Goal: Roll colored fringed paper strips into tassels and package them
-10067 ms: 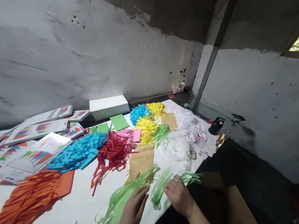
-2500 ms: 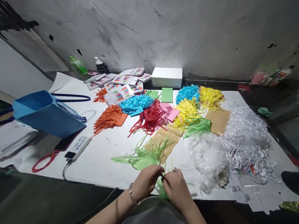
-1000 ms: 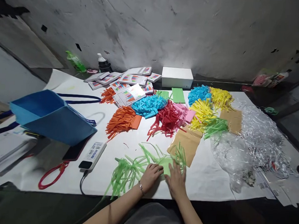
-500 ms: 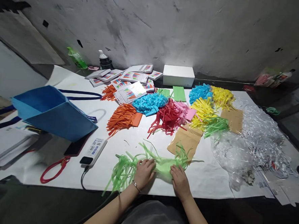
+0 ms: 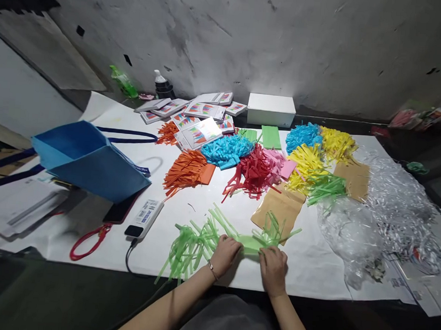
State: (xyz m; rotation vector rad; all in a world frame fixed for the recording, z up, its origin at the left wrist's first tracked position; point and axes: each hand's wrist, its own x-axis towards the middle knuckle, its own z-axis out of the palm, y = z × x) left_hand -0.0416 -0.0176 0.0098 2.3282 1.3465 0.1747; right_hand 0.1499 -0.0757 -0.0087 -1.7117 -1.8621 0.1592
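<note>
A light-green tissue-paper tassel sheet (image 5: 251, 243) lies at the near side of the table, with an uncut middle band and cut fringe spreading at both ends. My left hand (image 5: 227, 256), a bracelet at its wrist, pinches the left end of the band with curled fingers. At the band's right end my right hand (image 5: 273, 269) is closed on the near edge. Long green strips (image 5: 189, 250) fan out to the left of my left hand. Shorter strips stand up behind my right hand, close to a brown paper sheet (image 5: 273, 208). My fingertips are partly hidden.
Orange (image 5: 184, 173), blue (image 5: 227, 149), red (image 5: 253, 169) and yellow (image 5: 308, 163) tassel bundles lie farther back. Behind them are printed packs (image 5: 205, 110) and a white box (image 5: 271, 110). A blue bag (image 5: 93, 162) and power bank (image 5: 144, 219) sit left; clear plastic wrap (image 5: 347, 227) lies right.
The green middle band looks narrower and flatter between my hands. Both hands stay on it, with the right fingers curled more tightly. The whole view has shifted slightly.
</note>
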